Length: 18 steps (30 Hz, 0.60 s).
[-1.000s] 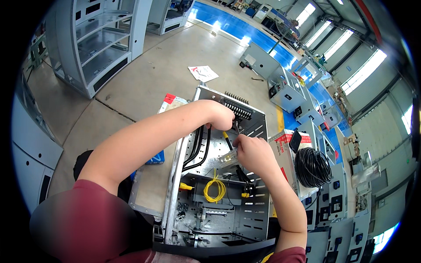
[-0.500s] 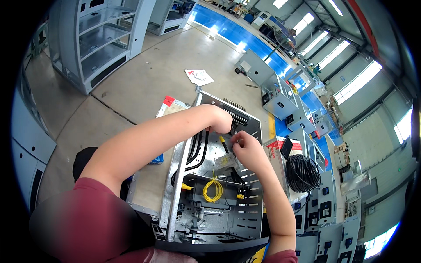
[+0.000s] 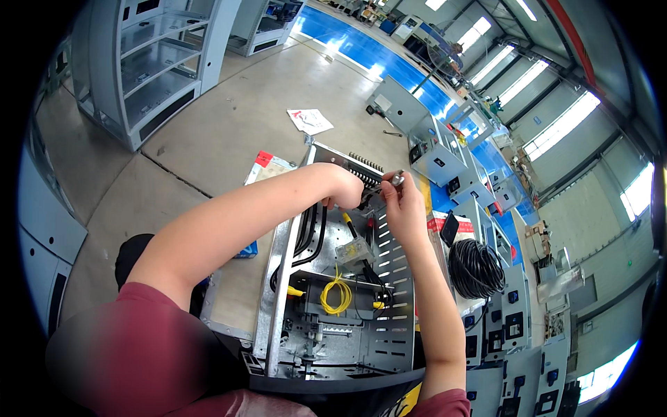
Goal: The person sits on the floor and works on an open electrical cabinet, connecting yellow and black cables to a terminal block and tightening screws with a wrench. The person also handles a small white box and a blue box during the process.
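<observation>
Silver metal round-headed tool [image 3: 397, 180], pinched by the right hand [image 3: 406, 206], points leftward to the left hand [image 3: 346, 190], whose grasp I cannot tell.

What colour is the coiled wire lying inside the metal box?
The coiled wire is yellow; it shows best in the head view.

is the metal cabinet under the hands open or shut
Open. The metal cabinet has no cover over the side facing up: the coiled yellow wire and black cables show inside.
</observation>
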Motion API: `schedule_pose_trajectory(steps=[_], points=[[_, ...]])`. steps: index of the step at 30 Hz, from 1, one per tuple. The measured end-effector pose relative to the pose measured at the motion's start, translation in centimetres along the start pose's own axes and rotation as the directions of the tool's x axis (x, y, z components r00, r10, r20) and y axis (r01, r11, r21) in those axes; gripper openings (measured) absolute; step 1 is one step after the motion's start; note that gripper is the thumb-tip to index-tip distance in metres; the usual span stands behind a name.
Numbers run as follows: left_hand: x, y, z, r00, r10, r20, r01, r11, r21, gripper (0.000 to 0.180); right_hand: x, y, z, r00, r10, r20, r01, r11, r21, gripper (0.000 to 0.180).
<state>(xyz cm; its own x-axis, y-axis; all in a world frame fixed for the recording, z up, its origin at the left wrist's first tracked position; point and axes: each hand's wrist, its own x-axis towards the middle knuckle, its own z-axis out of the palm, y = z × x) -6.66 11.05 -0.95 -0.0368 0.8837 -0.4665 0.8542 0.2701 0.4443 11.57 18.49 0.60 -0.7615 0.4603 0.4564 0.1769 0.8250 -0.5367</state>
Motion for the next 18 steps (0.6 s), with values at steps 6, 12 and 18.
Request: schedule_pose_trajectory(steps=[6,12,18], points=[[-0.8,0.0,-0.1,1.0,-0.012,-0.001,0.012,1.0,-0.022,0.039,-3.2,-1.6,-2.3,0.991,-0.052,0.12,0.07,0.985,-0.158,0.018],[-0.6,0.4,-0.4,1.0,-0.007,0.023,0.006,0.999,0.032,0.039,-3.9,-2.0,-3.2,0.958,-0.121,0.259,0.17,0.969,-0.178,0.024],[-0.6,0.0,-0.1,1.0,0.004,-0.012,-0.004,1.0,0.019,0.038,-3.1,-1.5,-2.3,0.872,-0.249,0.421,0.384,0.882,-0.274,0.027]])
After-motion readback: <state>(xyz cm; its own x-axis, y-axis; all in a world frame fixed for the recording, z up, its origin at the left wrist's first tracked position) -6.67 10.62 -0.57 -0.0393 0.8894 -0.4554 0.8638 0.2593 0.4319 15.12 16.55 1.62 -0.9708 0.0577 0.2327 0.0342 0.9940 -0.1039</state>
